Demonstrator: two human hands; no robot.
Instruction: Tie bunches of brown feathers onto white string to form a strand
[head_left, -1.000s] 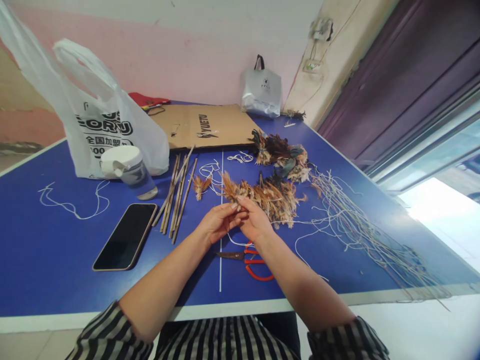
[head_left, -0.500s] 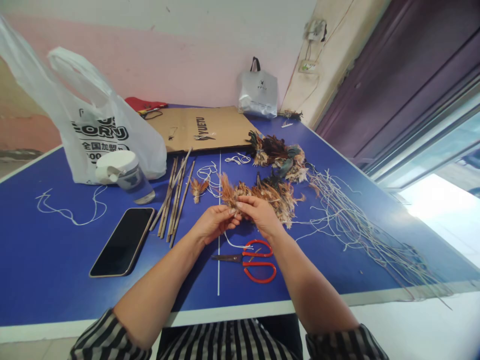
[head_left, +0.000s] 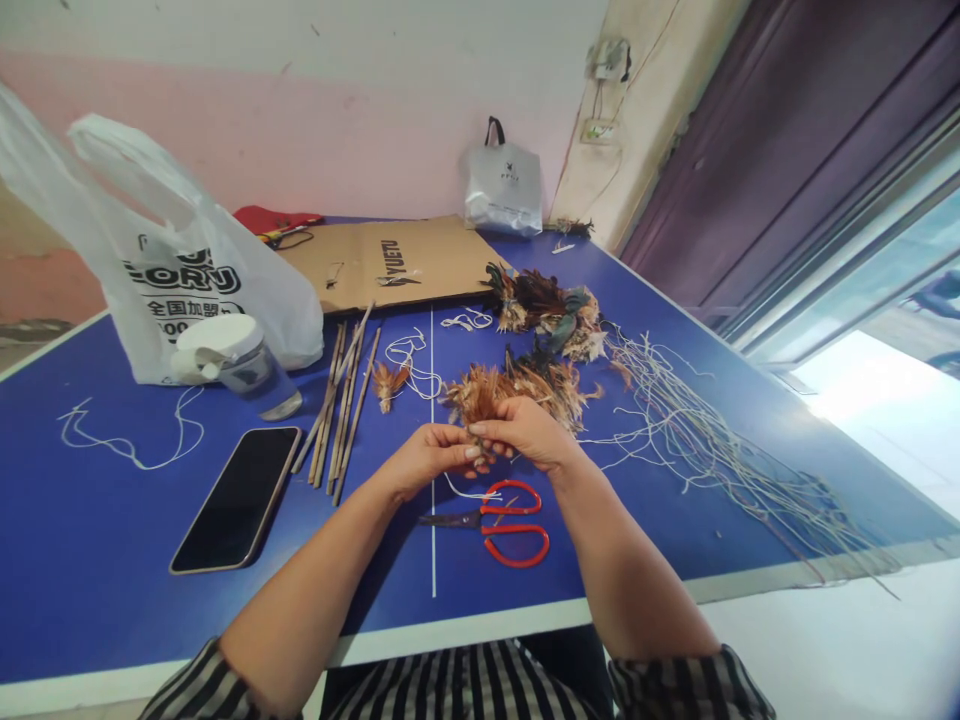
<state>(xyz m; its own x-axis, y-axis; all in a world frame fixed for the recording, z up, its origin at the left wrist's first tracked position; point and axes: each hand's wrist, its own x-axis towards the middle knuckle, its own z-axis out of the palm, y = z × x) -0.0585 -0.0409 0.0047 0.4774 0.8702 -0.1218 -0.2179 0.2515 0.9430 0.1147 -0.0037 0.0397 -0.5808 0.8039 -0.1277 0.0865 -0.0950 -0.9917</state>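
Note:
Between my two hands, over the middle of the blue table, is a small bunch of brown feathers, tips pointing away from me. My left hand pinches its lower end, and the fingers of my right hand close on it from the other side. A white string trails below my hands toward the scissors. The red-handled scissors lie on the table just nearer to me, blades to the left. Behind my hands lies a pile of brown and dark feathers. My fingers hide the base of the bunch.
Left are thin sticks, a small feather bunch, a phone, a lidded plastic cup and a white plastic bag. Right lie many loose strings. Cardboard, dark feathers and a silver bag stand farther back.
Both hands have come slightly nearer to me with the feather bunch, whose tips now overlap the pile behind. The whole view has shifted a little.

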